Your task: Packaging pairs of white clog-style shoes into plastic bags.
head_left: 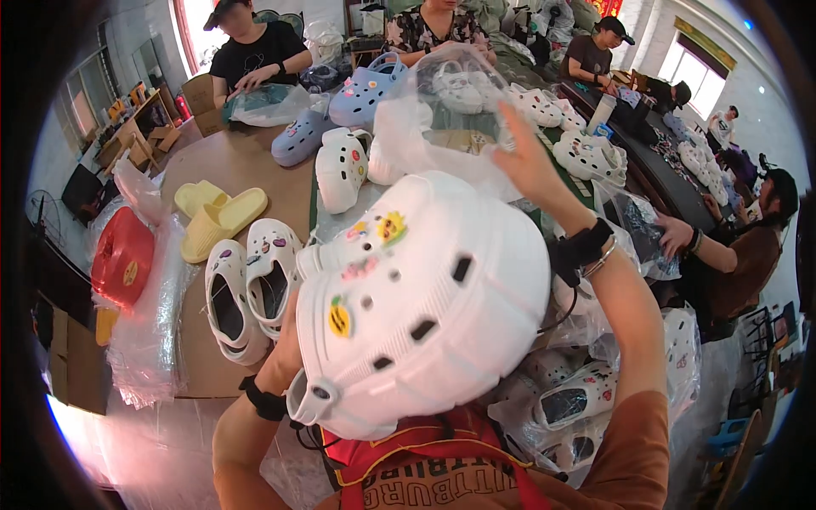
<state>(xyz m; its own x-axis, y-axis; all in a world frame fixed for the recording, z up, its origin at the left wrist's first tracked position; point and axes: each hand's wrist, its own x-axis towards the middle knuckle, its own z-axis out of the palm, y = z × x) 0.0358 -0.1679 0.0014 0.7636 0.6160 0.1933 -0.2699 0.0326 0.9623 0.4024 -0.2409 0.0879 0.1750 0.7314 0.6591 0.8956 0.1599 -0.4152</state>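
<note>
A large pair of white clogs [442, 289] with colourful charms fills the middle, lifted close and tilted sideways. My left hand is hidden behind them; its forearm [276, 365] runs up under their left side, supporting the pair. My right hand [523, 157] is raised beyond the clogs on the right, thumb and fingers apart. It is at the edge of a clear plastic bag [455, 110], which billows over the table; whether the fingers pinch its film is blurred. A second pair of white clogs [251, 289] stands on the brown table left of the held pair.
Yellow slides [219, 217] lie on the brown tabletop [204, 357], near a red box [125, 257] and stacked plastic sleeves [149, 331]. Lavender clogs [302, 136] and blue clogs [365, 89] stand farther back. Bagged white clogs [578, 395] lie at right. Several people work around the tables.
</note>
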